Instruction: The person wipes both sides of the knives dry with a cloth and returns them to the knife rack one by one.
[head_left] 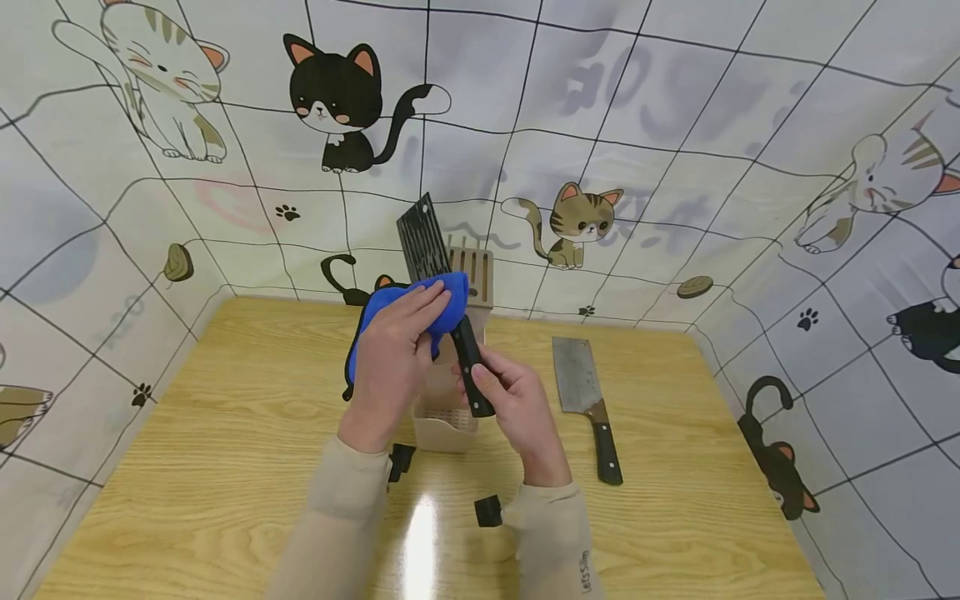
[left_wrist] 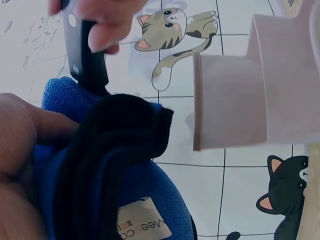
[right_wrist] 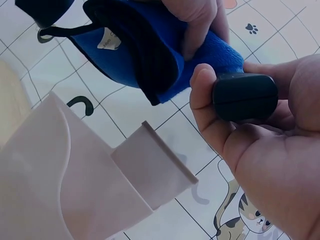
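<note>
"So, nearest first. What are the fingers doing?"

"Right hand (head_left: 517, 400): curled snugly round the black handle (head_left: 465, 340) of a knife (head_left: 422, 237), thumb along it. Left hand (head_left: 392, 358): gripping a blue cloth (head_left: 457, 292) folded over the blade (head_left: 429, 250), fingers close together on top. How hard they press, I can't tell."

"And the knife, where exactly?"

"Held up off the table (head_left: 660, 417), tilted, blade uppermost and leaning to my left. Dark streaks down its face (pattern or reflection, I can't say)."

"Which step would you log?"

"Wiping the blade, by my reading. Cloth sits at the handle end; a good stretch of metal shows bare above it."

"What does the next move call for?"

"A steady right grip, I'd judge, while the left draws the cloth along the flat towards the tip, fingers kept behind the fabric and away from the edge."

"Farther out?"

"Second knife (head_left: 574, 375) lying on the table to my right, handle towards me, apart from both hands. Pale knife holder (head_left: 446, 437) beneath and beyond my hands, its slotted top (head_left: 480, 287) at the back. Farthest, the cat-print wall (head_left: 480, 83)."
</note>
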